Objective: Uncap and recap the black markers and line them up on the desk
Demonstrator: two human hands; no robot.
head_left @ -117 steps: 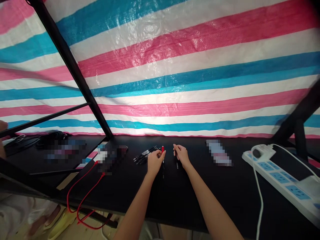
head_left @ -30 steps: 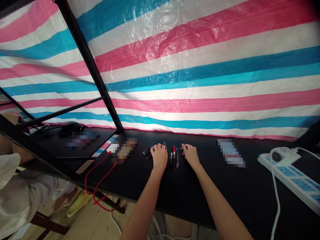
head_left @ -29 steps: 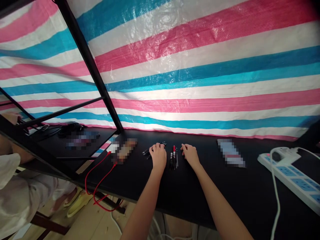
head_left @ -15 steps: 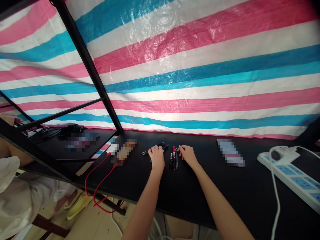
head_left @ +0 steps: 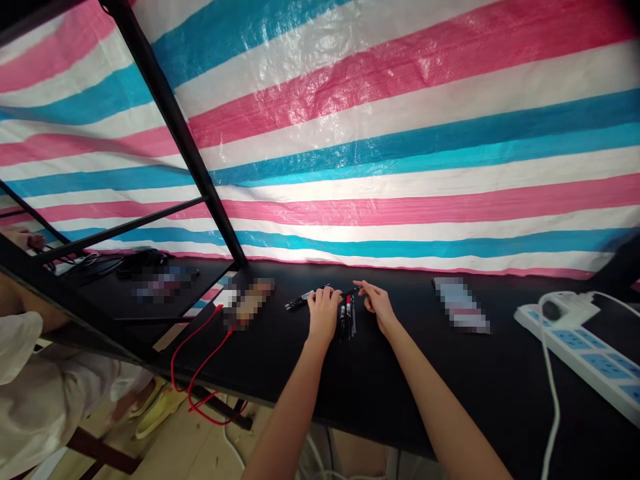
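Note:
A black pen (head_left: 349, 293) lies crosswise between my two hands, above a row of pens. My left hand (head_left: 324, 310) is closed around its left end, with the fingertips bent over it. At its other end, the fingertips of my right hand (head_left: 379, 305) meet the pen in a loose pinch. Below it, several pens (head_left: 347, 317) lie side by side on the black desk, one with red on its upper part. Left of my left hand rest more black pens (head_left: 300, 300), partly hidden by the fingers.
A blurred-out flat object (head_left: 256, 300) with red cables (head_left: 193, 327) lies left on the desk (head_left: 370, 387). Another blurred object (head_left: 461, 305) sits to the right, before a white power strip (head_left: 575, 340). Black frame bars (head_left: 175, 127) and striped sheeting stand behind. Another person sits far left.
My left hand has shifted slightly right with a black pen, which now reaches across above the row. My right hand has risen a little to the pen's right end.

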